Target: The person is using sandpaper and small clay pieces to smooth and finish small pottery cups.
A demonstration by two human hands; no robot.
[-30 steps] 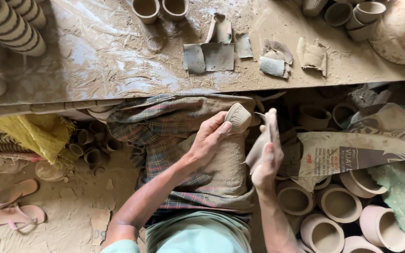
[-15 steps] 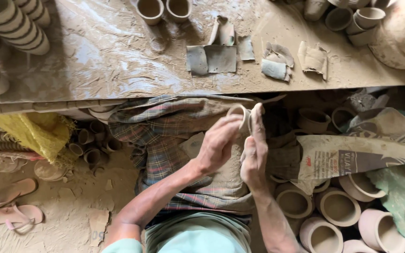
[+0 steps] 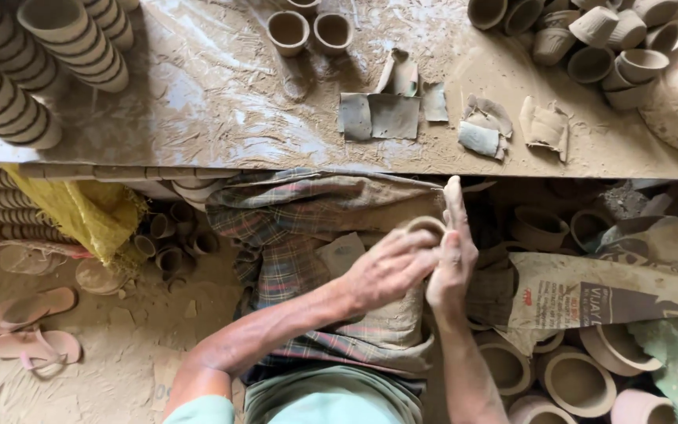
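Over the lap, draped in a checked cloth (image 3: 292, 235), both hands meet around a small raw clay cup (image 3: 425, 226). Left hand (image 3: 390, 267) has its grip curled over the cup's near side, fingers wrapped on the wall just under the rim. Right hand (image 3: 453, 259) presses flat against the other side, fingers straight and pointing away from the body, so the cup is pinched between the two hands and mostly hidden, only its rim showing. Just right of the hands lies crumpled printed paper (image 3: 590, 290), with open clay pots (image 3: 578, 383) crowded below it on the floor. On the sandy floor to the left sit pink sandals (image 3: 29, 326) and a yellow sack (image 3: 80, 208). Beyond the hands runs the muddy table (image 3: 213, 102), bearing grey clay slabs (image 3: 378, 116), two small cups (image 3: 308, 31), stacked cups (image 3: 33, 55) at the left end and a heap of cups (image 3: 606, 39) at the right.
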